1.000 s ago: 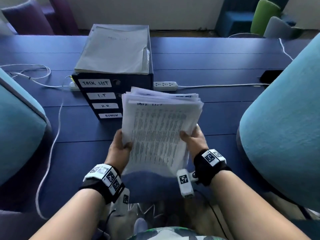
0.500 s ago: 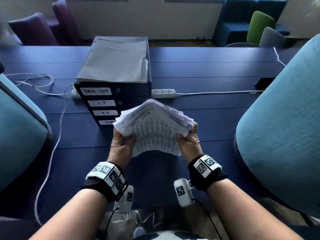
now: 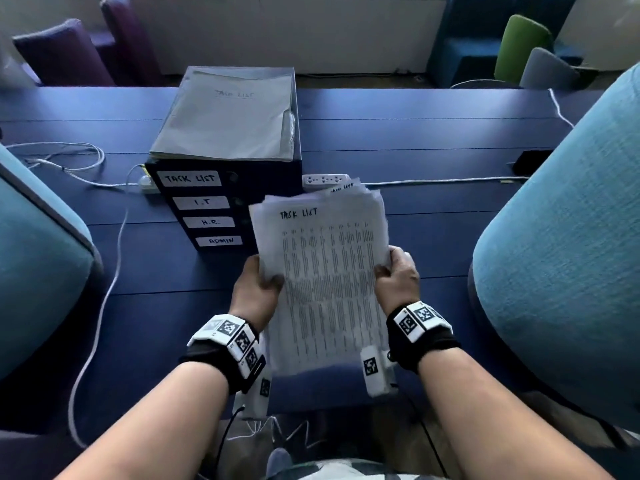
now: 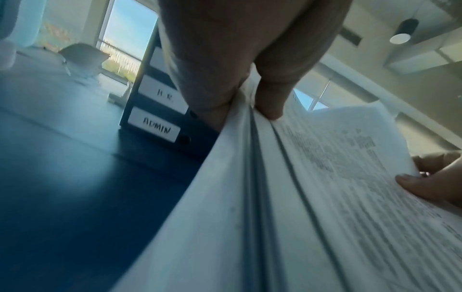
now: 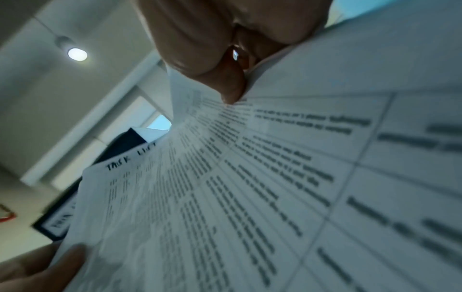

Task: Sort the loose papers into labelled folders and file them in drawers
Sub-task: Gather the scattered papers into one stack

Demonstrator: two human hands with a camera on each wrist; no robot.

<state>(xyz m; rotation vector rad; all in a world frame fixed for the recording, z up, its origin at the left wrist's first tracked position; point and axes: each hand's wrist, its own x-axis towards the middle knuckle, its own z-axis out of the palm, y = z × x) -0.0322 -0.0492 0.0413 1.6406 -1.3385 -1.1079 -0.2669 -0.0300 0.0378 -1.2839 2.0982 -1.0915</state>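
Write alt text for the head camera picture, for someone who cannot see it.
Two hands, the left hand and the right hand, hold a stack of printed papers headed "TASK LIST" above a dark blue table. Behind stands a small drawer unit labelled TASK LIST, I.T, H.R. and ADMIN, with a grey folder on top.

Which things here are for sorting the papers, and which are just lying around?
For the job:
- stack of papers, top sheet marked TASK LIST, held by the left hand and right hand
- drawer box labelled TASK LIST, I.T, H.R., ADMIN
- folder on top of it

Just lying about:
- power strip
- white cable
- teal chairs
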